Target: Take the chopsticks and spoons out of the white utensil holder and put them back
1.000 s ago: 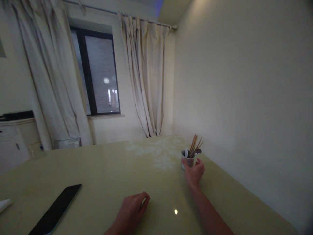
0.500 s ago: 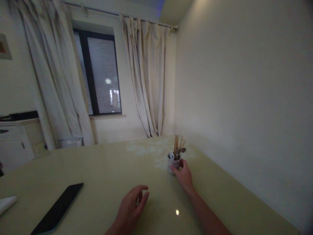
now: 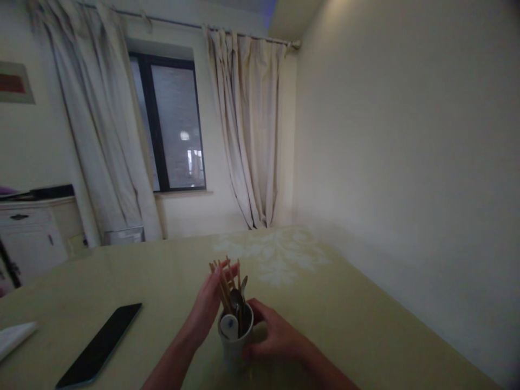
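With the right hand (image 3: 276, 337) wrapped round the cup (image 3: 234, 338) and the left hand (image 3: 207, 306) seemingly pinching its chopsticks (image 3: 222, 284), a hard tug may tip the cup

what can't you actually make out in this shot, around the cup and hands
- Head view: the cup's base is hidden behind the right hand and lost in dim light.
- Head view: the chopsticks' lower ends sit inside the cup, so their count is unclear.
- Head view: whether the left hand grips the chopsticks or only touches them is blurred.
- Head view: the white object on the table is cut off by the left edge.
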### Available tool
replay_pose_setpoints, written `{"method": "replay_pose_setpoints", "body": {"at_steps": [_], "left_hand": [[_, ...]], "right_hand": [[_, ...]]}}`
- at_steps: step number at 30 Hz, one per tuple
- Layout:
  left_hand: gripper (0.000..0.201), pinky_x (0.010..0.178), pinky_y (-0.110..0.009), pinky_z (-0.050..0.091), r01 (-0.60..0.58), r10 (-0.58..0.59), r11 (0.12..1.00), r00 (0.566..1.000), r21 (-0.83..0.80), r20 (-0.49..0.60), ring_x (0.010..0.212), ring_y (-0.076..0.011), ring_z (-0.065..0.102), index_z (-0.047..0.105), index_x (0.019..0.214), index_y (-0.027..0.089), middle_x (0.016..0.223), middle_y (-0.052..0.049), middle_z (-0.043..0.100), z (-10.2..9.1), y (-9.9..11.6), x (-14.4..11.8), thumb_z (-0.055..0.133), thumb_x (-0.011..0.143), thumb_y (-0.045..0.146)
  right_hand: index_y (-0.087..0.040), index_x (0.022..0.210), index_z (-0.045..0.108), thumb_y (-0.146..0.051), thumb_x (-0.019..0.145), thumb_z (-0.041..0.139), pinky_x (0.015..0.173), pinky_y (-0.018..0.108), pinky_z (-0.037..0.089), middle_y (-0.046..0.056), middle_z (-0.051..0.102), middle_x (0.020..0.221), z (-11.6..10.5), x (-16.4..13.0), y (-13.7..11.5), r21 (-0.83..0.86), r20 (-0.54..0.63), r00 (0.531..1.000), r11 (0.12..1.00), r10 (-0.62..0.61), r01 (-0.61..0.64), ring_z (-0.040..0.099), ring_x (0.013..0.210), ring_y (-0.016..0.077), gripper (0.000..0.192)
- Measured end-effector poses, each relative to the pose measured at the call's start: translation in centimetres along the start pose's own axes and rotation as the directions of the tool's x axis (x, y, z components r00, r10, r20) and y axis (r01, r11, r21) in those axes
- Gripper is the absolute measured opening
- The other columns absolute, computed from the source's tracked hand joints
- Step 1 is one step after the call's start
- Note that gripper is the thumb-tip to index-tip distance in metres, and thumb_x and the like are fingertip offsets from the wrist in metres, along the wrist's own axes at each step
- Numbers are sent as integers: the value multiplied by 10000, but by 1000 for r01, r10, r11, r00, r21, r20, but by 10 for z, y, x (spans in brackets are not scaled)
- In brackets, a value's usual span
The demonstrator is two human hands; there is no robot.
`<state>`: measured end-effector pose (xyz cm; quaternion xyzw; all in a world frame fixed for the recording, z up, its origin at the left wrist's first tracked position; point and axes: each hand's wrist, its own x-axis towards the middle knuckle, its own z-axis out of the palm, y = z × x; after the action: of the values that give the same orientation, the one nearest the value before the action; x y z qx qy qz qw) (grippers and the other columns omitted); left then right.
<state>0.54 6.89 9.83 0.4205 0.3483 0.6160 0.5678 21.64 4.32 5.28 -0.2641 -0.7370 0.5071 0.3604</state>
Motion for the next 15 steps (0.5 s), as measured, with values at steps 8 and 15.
{"method": "replay_pose_setpoints", "body": {"at_steps": [8,15], "left_hand": [[604,896,-305,516,-12,8,994,999,112,36,1001,-220,691,763,1103,215,924,-32,742,21,26,-3,846,735,686],[625,694,-266,438,-53,54,894,998,445,9,770,-181,570,685,816,204,811,-14,651,10,12,-10,619,838,825]], "right_hand": [[-219,1286,663,-331,638,952,1008,402,471,65,735,1267,2,-4,-9,31,50,999,999,4,-5,645,1189,331,717],[-213,1338,620,-339,647,936,1011,410,467,68,717,1260,3,-3,-1,43,72,997,999,10,-13,631,1178,324,770]]}}
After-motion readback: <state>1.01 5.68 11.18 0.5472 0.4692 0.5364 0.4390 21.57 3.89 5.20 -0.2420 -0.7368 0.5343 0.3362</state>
